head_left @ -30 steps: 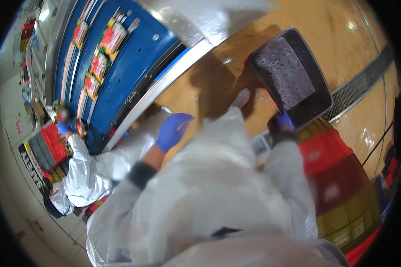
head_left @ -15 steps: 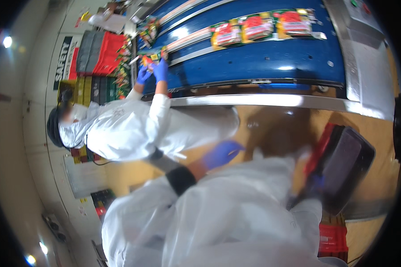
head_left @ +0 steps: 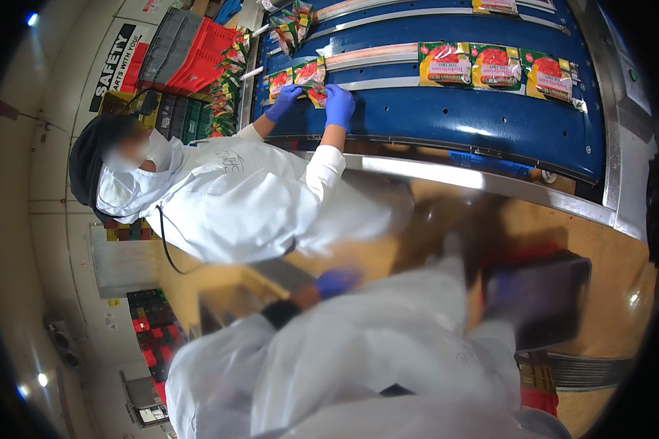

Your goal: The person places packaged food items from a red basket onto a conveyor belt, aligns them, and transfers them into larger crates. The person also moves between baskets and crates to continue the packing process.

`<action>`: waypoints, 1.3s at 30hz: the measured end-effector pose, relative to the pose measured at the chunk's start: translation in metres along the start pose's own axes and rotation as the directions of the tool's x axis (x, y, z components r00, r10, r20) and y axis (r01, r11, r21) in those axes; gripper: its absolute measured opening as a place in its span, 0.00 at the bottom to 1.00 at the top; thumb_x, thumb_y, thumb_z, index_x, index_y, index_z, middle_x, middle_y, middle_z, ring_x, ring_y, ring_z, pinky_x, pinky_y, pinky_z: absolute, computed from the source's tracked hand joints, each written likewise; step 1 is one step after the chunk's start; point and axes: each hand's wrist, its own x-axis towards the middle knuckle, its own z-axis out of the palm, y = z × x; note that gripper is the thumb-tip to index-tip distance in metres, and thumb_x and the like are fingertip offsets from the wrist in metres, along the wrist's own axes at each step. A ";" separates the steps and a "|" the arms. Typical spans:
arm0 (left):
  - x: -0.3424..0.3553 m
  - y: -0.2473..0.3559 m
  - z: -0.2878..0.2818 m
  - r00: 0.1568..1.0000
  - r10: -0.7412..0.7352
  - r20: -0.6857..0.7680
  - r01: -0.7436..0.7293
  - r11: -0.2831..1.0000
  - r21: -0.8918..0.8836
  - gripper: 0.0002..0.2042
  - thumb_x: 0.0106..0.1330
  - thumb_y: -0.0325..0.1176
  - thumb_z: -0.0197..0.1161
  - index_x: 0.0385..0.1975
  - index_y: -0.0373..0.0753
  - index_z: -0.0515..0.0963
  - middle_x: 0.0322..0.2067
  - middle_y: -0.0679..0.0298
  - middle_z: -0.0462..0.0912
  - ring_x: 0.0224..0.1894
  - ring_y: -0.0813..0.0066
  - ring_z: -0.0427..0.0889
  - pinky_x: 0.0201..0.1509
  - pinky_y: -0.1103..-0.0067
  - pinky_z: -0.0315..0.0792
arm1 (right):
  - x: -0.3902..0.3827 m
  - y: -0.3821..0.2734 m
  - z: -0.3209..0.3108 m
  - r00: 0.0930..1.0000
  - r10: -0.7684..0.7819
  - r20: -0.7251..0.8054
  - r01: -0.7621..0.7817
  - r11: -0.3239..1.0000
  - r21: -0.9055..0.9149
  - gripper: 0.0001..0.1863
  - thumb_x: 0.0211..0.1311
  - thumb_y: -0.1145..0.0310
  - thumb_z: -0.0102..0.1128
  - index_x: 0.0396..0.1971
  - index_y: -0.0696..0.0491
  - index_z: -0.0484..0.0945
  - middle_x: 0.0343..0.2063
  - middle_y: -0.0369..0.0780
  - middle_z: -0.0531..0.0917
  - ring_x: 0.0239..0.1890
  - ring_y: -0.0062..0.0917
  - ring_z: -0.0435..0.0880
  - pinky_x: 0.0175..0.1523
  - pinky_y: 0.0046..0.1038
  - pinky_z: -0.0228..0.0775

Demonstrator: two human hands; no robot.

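Note:
My left hand point(head_left: 338, 282), in a blue-purple glove, is held out beside my white coat, away from anything it could touch. Motion smears its fingers. On my other side, my right hand point(head_left: 518, 298) is a faint blue blur at the edge of a dark plastic crate point(head_left: 545, 293), which it appears to hold against my side. A red crate edge point(head_left: 516, 257) shows beside the dark one.
A co-worker in a white coat point(head_left: 227, 186) handles printed food packs point(head_left: 309, 73) on a blue conveyor point(head_left: 447, 110). More packs point(head_left: 496, 66) lie along it. Its metal rail point(head_left: 447, 172) runs ahead of me. Stacked red crates point(head_left: 205, 55) stand beyond the co-worker.
The view has turned, and the conveyor and co-worker sit further right. The dark crate has shifted left in the picture along with my right arm. My left hand has dropped lower and blurred.

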 end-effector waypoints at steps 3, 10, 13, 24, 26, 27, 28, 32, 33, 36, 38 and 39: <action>-0.024 -0.048 0.032 0.994 -0.060 0.096 0.064 0.997 -0.037 0.16 0.67 0.42 0.52 0.48 0.44 0.79 0.45 0.57 0.80 0.49 0.59 0.78 0.55 0.69 0.69 | 0.019 -0.044 -0.013 0.978 0.118 0.171 -0.176 0.910 0.376 0.20 0.67 0.58 0.44 0.56 0.48 0.71 0.53 0.43 0.75 0.54 0.34 0.75 0.58 0.33 0.66; -0.067 -0.259 0.101 0.985 -0.167 0.041 0.171 0.970 -0.174 0.16 0.67 0.43 0.52 0.48 0.42 0.79 0.47 0.56 0.80 0.51 0.59 0.77 0.57 0.69 0.68 | 0.056 -0.067 -0.020 0.931 0.185 0.316 -0.332 0.788 0.518 0.24 0.64 0.56 0.48 0.57 0.50 0.68 0.55 0.45 0.74 0.55 0.35 0.73 0.59 0.33 0.65; -0.076 -0.311 0.112 0.991 -0.072 -0.116 0.050 0.982 -0.183 0.17 0.67 0.43 0.52 0.47 0.42 0.79 0.48 0.55 0.80 0.51 0.59 0.77 0.58 0.69 0.68 | 0.064 -0.069 -0.015 0.924 0.165 0.345 -0.337 0.777 0.532 0.25 0.63 0.56 0.50 0.58 0.51 0.67 0.55 0.45 0.73 0.56 0.35 0.73 0.60 0.33 0.64; -0.081 -0.303 0.069 0.919 -0.324 0.224 0.305 0.945 0.113 0.17 0.68 0.43 0.50 0.50 0.43 0.78 0.52 0.55 0.77 0.54 0.57 0.75 0.59 0.68 0.67 | 0.054 -0.123 0.028 0.923 0.185 0.337 -0.345 0.786 0.513 0.33 0.59 0.53 0.56 0.60 0.55 0.63 0.57 0.47 0.70 0.59 0.36 0.70 0.61 0.33 0.62; -0.097 -0.326 0.070 0.930 -0.266 0.256 0.223 0.957 0.183 0.17 0.68 0.42 0.50 0.50 0.42 0.78 0.52 0.55 0.76 0.54 0.56 0.74 0.59 0.68 0.68 | 0.042 -0.140 0.044 0.924 0.180 0.338 -0.346 0.772 0.533 0.34 0.58 0.53 0.57 0.60 0.55 0.62 0.58 0.48 0.69 0.59 0.36 0.69 0.62 0.33 0.62; -0.110 -0.344 0.067 0.938 -0.222 0.266 0.165 0.961 0.220 0.16 0.68 0.40 0.51 0.50 0.42 0.77 0.52 0.54 0.76 0.54 0.56 0.74 0.59 0.68 0.68 | 0.037 -0.148 0.053 0.926 0.176 0.334 -0.344 0.759 0.553 0.35 0.57 0.52 0.57 0.61 0.56 0.62 0.58 0.48 0.69 0.59 0.36 0.69 0.62 0.33 0.62; -0.122 -0.360 0.067 0.943 -0.180 0.281 0.109 0.962 0.250 0.16 0.68 0.39 0.51 0.50 0.41 0.77 0.52 0.54 0.76 0.54 0.56 0.74 0.58 0.69 0.68 | 0.035 -0.155 0.064 0.931 0.165 0.327 -0.334 0.749 0.572 0.35 0.57 0.52 0.58 0.61 0.56 0.61 0.58 0.48 0.69 0.60 0.36 0.69 0.62 0.33 0.62; -0.146 -0.401 0.015 0.957 -0.289 0.032 0.288 0.957 0.029 0.15 0.69 0.38 0.50 0.48 0.38 0.77 0.47 0.54 0.79 0.50 0.56 0.77 0.54 0.70 0.70 | 0.034 -0.183 0.124 0.957 0.146 0.250 -0.286 0.613 0.736 0.38 0.55 0.51 0.60 0.62 0.57 0.60 0.59 0.49 0.68 0.61 0.36 0.68 0.63 0.33 0.61; -0.151 -0.402 0.023 0.910 -0.416 -0.011 0.414 0.908 -0.061 0.16 0.69 0.39 0.50 0.48 0.38 0.78 0.46 0.54 0.80 0.49 0.56 0.78 0.53 0.70 0.70 | 0.033 -0.183 0.126 0.961 0.152 0.231 -0.275 0.606 0.747 0.39 0.55 0.51 0.61 0.62 0.58 0.59 0.59 0.49 0.67 0.61 0.36 0.67 0.63 0.33 0.61; -0.174 -0.425 0.013 0.836 -0.545 -0.066 0.533 0.835 -0.140 0.18 0.67 0.46 0.50 0.47 0.40 0.78 0.46 0.55 0.81 0.49 0.54 0.78 0.53 0.68 0.70 | 0.030 -0.193 0.158 0.970 0.132 0.202 -0.240 0.426 0.872 0.42 0.54 0.50 0.62 0.62 0.59 0.58 0.60 0.50 0.66 0.62 0.37 0.66 0.63 0.33 0.60; -0.174 -0.438 0.013 0.827 -0.557 -0.079 0.545 0.828 -0.134 0.20 0.67 0.48 0.50 0.46 0.41 0.78 0.46 0.55 0.81 0.50 0.53 0.78 0.54 0.67 0.70 | 0.023 -0.199 0.179 0.976 0.124 0.180 -0.213 0.365 0.907 0.43 0.53 0.50 0.63 0.63 0.59 0.57 0.60 0.50 0.66 0.62 0.37 0.66 0.63 0.33 0.60; -0.169 -0.441 0.009 0.818 -0.569 -0.081 0.559 0.820 -0.120 0.20 0.67 0.48 0.50 0.46 0.40 0.78 0.46 0.54 0.81 0.50 0.53 0.78 0.54 0.67 0.70 | 0.023 -0.207 0.192 0.985 0.058 0.160 -0.167 0.498 0.851 0.49 0.51 0.50 0.65 0.66 0.61 0.51 0.65 0.51 0.61 0.66 0.37 0.62 0.66 0.33 0.57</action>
